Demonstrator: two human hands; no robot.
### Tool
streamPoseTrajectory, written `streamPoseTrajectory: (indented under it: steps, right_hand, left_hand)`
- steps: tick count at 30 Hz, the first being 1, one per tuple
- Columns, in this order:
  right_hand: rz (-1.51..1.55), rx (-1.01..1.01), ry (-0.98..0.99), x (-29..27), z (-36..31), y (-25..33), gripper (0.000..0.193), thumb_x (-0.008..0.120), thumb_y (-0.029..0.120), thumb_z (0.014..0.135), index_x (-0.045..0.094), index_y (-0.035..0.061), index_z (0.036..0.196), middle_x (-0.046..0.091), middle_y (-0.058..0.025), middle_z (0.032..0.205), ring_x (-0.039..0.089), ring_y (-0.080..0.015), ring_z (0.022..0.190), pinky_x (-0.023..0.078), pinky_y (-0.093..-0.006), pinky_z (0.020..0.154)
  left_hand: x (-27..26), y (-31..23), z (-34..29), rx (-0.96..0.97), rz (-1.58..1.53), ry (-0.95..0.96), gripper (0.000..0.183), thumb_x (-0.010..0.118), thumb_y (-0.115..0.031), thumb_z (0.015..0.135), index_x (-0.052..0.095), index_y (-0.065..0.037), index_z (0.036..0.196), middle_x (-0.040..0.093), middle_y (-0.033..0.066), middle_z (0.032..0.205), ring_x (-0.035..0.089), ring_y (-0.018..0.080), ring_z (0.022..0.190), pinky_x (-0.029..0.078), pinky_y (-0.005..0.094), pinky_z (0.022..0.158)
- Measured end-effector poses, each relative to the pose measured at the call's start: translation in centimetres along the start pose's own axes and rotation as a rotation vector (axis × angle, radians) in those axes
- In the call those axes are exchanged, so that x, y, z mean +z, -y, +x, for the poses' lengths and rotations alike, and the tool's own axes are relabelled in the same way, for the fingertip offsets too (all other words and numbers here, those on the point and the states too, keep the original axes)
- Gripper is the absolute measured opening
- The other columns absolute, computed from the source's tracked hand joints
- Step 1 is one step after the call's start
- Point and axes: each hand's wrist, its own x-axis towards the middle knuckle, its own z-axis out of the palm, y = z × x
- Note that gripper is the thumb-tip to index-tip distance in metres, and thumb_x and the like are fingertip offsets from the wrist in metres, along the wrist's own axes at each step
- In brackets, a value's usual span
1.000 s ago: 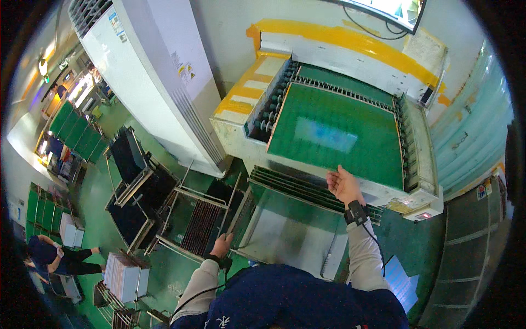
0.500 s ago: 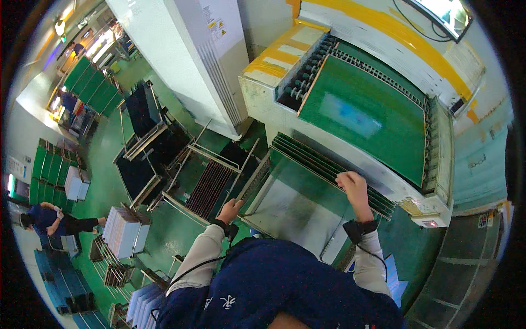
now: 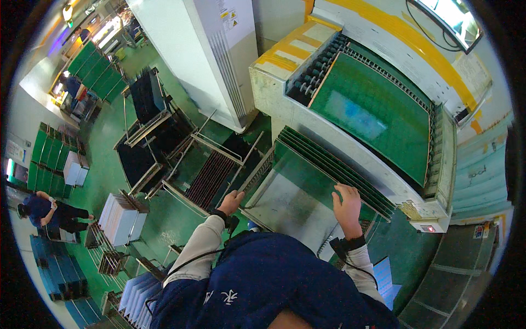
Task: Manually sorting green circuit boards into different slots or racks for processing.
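Note:
A slotted rack (image 3: 257, 174) stands in front of me, below the machine. Several thin green panels (image 3: 334, 169) stand on edge in its far part, and a greyish-white flat surface (image 3: 290, 211) shows nearer to me. My left hand (image 3: 230, 202) is at the rack's left side with its fingers curled; whether they hold anything is hidden. Over the rack's right part is my right hand (image 3: 347, 207), its fingers apart and holding nothing, close to the edge of the nearest panels. A large green panel (image 3: 378, 109) lies flat on the machine's rollers (image 3: 312, 79).
The white machine (image 3: 274, 82) rises beyond the rack. A tall white cabinet (image 3: 208, 49) stands far left of it. Metal racks (image 3: 208, 178) crowd the left floor, near a stack of white panels (image 3: 123, 219). Another person (image 3: 55, 214) is at the far left.
My right hand has drawn back from the panel edges, and its fingers have spread. My left hand has moved slightly up. The view has shifted a little; the panel on the rollers appears unmoved.

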Motion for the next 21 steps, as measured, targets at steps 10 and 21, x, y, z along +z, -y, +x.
streamPoseTrajectory:
  steps: [10,21]
  right_hand:
    - [-0.054,-0.007,-0.061,0.4,-0.7,0.6,0.020,0.059,0.005,0.071,0.059,0.0031,0.091,0.058,-0.0114,0.101,0.051,-0.0308,0.094,0.040,-0.0399,0.081]
    - [-0.059,0.001,-0.037,0.8,-1.7,-0.2,0.017,0.058,0.005,0.071,0.058,0.0030,0.088,0.057,-0.0115,0.097,0.052,-0.0304,0.092,0.040,-0.0392,0.081]
  left_hand:
    - [0.7,1.9,0.5,0.031,0.027,-0.056,0.045,0.047,-0.042,0.085,0.050,0.003,0.085,0.055,0.0220,0.080,0.054,0.0335,0.078,0.041,0.0402,0.070]
    - [0.6,1.5,0.7,-0.062,-0.005,0.010,0.047,0.048,-0.042,0.087,0.053,0.004,0.096,0.056,0.0172,0.078,0.053,0.0269,0.073,0.042,0.0369,0.065]
